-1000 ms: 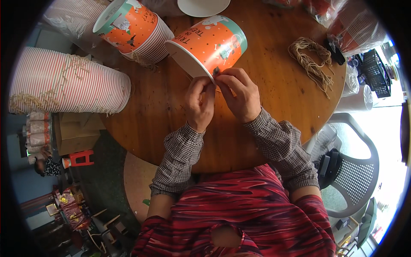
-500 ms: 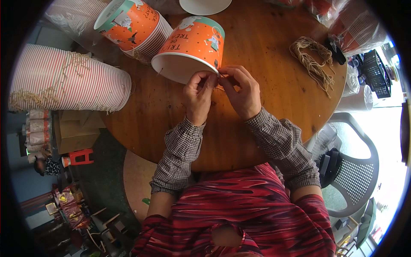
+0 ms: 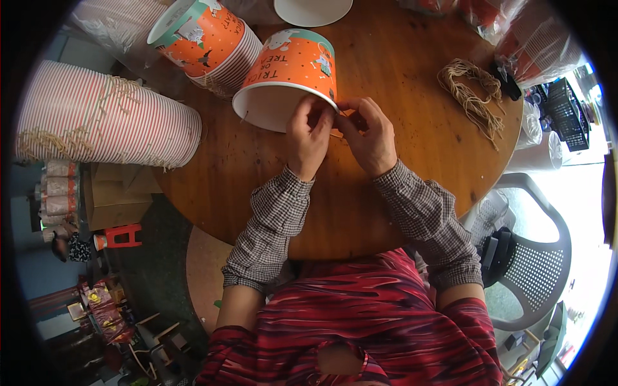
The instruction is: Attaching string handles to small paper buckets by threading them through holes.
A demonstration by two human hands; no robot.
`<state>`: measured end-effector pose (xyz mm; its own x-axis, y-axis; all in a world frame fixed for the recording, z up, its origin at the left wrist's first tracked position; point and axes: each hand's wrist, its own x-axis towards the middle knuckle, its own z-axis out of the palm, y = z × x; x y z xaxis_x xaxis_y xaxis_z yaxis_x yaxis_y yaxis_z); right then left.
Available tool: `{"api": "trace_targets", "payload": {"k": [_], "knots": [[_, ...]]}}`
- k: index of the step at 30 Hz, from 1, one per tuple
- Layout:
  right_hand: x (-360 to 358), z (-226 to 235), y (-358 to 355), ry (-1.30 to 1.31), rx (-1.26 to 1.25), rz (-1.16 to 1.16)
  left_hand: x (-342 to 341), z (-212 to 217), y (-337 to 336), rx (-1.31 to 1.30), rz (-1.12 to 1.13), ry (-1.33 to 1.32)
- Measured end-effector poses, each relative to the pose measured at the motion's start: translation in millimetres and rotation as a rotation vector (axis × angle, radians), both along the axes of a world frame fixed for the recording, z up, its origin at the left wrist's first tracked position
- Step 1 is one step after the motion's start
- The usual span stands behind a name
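An orange paper bucket (image 3: 293, 61) with a green band and cartoon figures lies tipped on the table, its white open mouth toward me. My left hand (image 3: 310, 138) pinches the right part of its rim, with some fingers inside the mouth. Right beside it, my right hand (image 3: 368, 135) is closed at the outside of the same rim on a thin cord, of which only a short piece shows under the fingers. The fingertips of both hands nearly meet. Just what each fingertip grips is partly hidden. A small strand also pokes out at the rim's left side.
Stacked orange buckets (image 3: 206, 42) stand behind on the left, near a long stack of nested buckets (image 3: 109, 119) with cords hanging off. A twine bundle (image 3: 473, 96) lies right on the round wooden table (image 3: 412, 83). A white disc (image 3: 313, 9) is at the back; a grey chair (image 3: 541, 251) stands right.
The bucket has shifted slightly right and down in view, and my left hand has moved a little right with its fingers further into the mouth. My right hand stays at the rim.
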<state>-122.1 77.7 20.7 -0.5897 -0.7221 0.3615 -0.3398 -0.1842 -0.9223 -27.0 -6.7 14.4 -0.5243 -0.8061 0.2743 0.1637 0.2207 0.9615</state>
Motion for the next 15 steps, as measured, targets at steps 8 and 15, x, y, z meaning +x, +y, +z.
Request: {"api": "trace_targets", "payload": {"k": [8,15], "knots": [[-1,-13,-2,-0.038,0.011,-0.050,-6,-5,-1,-0.237,0.058,-0.121],[1,-6,-5,-0.112,0.129,0.019,-3,-15,-10,-0.322,0.102,-0.141]]}}
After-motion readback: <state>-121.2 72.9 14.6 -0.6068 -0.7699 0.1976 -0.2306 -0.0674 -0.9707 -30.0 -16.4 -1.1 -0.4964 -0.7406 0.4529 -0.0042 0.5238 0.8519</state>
